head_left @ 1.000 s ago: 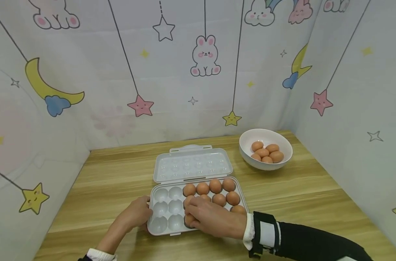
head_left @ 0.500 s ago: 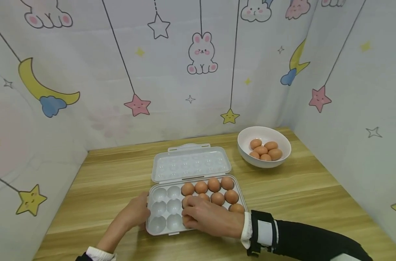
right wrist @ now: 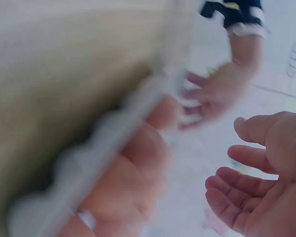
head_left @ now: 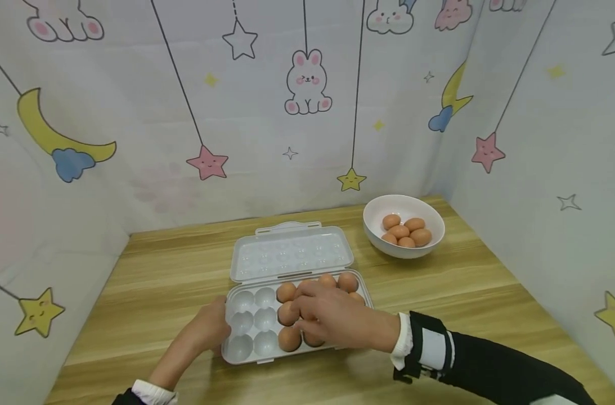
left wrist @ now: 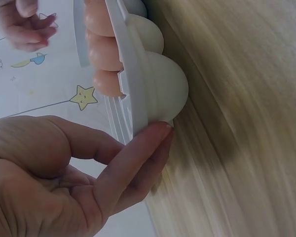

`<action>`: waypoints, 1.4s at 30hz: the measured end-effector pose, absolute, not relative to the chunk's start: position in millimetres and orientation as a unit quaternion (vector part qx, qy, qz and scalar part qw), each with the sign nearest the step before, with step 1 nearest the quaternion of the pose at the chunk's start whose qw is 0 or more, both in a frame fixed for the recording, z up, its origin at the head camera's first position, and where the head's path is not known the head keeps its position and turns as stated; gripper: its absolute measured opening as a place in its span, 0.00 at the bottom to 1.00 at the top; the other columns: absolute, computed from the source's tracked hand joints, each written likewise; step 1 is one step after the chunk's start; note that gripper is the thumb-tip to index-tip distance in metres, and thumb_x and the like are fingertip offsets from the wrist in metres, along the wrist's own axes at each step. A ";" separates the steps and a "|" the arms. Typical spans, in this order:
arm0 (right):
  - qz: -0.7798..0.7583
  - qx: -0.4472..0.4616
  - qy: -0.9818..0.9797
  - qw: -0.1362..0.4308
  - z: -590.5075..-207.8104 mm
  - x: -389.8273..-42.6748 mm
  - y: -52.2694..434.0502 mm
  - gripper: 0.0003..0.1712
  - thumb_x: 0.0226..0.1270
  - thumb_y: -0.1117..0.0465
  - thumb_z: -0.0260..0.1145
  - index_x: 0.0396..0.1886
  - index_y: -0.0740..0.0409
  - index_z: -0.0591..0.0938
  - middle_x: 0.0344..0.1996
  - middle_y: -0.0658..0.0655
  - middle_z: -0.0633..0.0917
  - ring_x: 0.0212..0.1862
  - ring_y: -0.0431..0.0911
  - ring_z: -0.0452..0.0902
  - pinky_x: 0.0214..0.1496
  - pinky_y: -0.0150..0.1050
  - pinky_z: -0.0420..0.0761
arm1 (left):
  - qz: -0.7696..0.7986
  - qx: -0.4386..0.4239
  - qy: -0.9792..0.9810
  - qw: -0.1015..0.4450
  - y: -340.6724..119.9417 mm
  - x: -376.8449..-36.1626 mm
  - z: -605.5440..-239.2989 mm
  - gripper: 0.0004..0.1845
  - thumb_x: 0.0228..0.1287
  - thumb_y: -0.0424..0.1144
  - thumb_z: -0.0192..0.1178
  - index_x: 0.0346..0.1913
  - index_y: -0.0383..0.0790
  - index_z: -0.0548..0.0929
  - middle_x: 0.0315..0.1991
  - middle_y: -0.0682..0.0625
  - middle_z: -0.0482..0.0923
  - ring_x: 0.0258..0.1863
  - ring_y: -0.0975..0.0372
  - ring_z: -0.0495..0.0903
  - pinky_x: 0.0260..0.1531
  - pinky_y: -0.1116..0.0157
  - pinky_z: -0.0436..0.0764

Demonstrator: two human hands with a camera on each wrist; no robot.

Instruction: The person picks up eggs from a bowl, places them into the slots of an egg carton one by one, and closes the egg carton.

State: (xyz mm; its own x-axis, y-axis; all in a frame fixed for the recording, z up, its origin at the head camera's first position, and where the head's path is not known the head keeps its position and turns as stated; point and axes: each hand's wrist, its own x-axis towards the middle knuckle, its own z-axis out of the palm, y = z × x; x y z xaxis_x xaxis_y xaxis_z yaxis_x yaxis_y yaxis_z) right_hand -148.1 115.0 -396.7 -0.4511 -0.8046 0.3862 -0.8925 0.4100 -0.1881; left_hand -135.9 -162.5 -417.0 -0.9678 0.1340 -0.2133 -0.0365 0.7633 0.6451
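The left hand (head_left: pixel 206 332) rests on the bench (head_left: pixel 155 281), its fingers (left wrist: pixel 138 158) pressed straight against the left rim of the open egg tray (head_left: pixel 243 326). The right hand (head_left: pixel 337 318) hovers over the tray's eggs (head_left: pixel 289 337), fingers loosely spread, holding nothing. A bowl (head_left: pixel 378 211) of eggs stands well apart at the right.

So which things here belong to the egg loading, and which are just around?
In the job:
egg tray, steadied at its left edge by the left hand
eggs in the tray
right hand, empty above the tray
white bowl with five more eggs

Just there:
wooden table
cartoon backdrop
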 end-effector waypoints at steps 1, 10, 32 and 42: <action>0.190 0.507 -0.832 0.121 -389.4 -150.3 118.7 0.09 0.63 0.52 0.63 0.42 0.47 0.80 0.44 0.45 0.76 0.46 0.36 0.68 0.44 0.27 0.73 | 0.344 0.025 0.930 0.124 -162.6 -135.9 -417.2 0.28 0.44 0.17 0.50 0.54 0.14 0.61 0.35 0.28 0.73 0.28 0.50 0.79 0.13 0.63 0.81; 0.150 0.415 -0.883 0.158 -318.6 -173.4 162.8 0.22 0.60 0.51 0.65 0.54 0.51 0.77 0.54 0.53 0.74 0.57 0.46 0.67 0.54 0.42 0.74 | 0.335 0.025 0.934 0.120 -162.4 -136.7 -417.5 0.25 0.44 0.16 0.50 0.50 0.14 0.62 0.33 0.29 0.73 0.27 0.51 0.78 0.11 0.63 0.81; 0.028 0.263 -0.956 0.129 -245.2 -250.6 257.7 0.45 0.58 0.47 0.67 0.71 0.55 0.59 0.69 0.65 0.57 0.67 0.65 0.48 0.63 0.67 0.55 | 0.342 0.019 0.932 0.120 -164.9 -135.7 -419.6 0.28 0.44 0.16 0.51 0.53 0.15 0.61 0.34 0.27 0.73 0.26 0.51 0.78 0.11 0.64 0.80; 0.025 0.205 -0.977 0.060 -260.3 -273.3 278.0 0.53 0.56 0.36 0.62 0.73 0.53 0.51 0.70 0.66 0.51 0.68 0.68 0.42 0.62 0.70 0.52 | 0.345 0.015 0.930 0.127 -165.3 -136.6 -419.4 0.32 0.45 0.17 0.51 0.58 0.15 0.57 0.39 0.23 0.72 0.30 0.49 0.78 0.14 0.63 0.82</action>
State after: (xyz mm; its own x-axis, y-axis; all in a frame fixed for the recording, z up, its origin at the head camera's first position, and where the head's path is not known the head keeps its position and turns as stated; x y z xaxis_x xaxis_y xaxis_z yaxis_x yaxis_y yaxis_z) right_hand -273.3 278.0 -260.3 -0.9090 -0.3967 0.1278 -0.4026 0.9151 -0.0235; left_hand -136.6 -165.3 -419.4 -0.9673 0.1152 -0.2262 -0.0600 0.7621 0.6447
